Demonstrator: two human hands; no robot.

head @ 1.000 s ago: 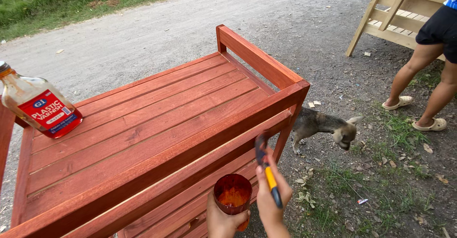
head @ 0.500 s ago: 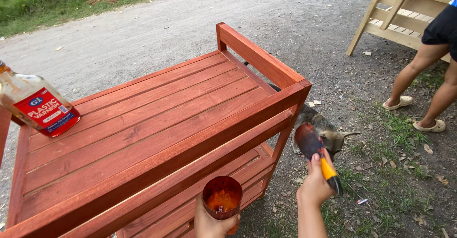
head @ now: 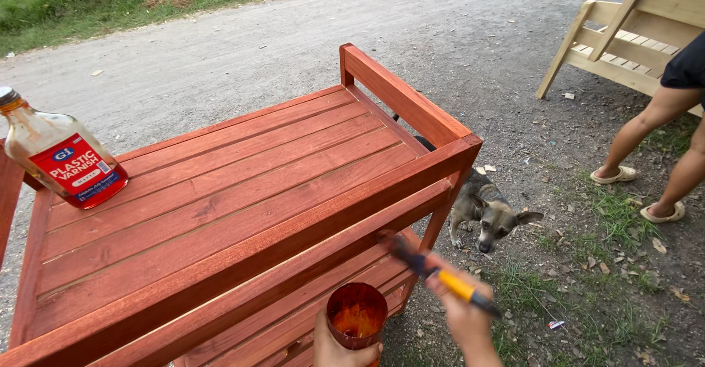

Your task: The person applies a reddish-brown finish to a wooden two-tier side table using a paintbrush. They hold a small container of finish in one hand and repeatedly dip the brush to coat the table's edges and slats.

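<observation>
My right hand (head: 463, 312) grips a paintbrush (head: 433, 271) with a yellow handle; its dark bristles touch the front rail of a red-brown wooden slatted cart (head: 220, 191). My left hand (head: 341, 348) holds an orange-stained cup (head: 357, 314) of varnish low at the front, just below the cart's rail. A glass bottle (head: 62, 150) with a red label stands tilted on the cart's far left slats.
A small grey-brown dog (head: 488, 209) stands by the cart's right leg. Another person's bare legs in sandals (head: 646, 161) are at the right, beside an unpainted pale wooden chair frame (head: 624, 36). Gravel road and grass lie beyond.
The brush rose from the cup, swung out to the right, then came back left to the cart's front rail. The dog stepped out from behind the cart leg.
</observation>
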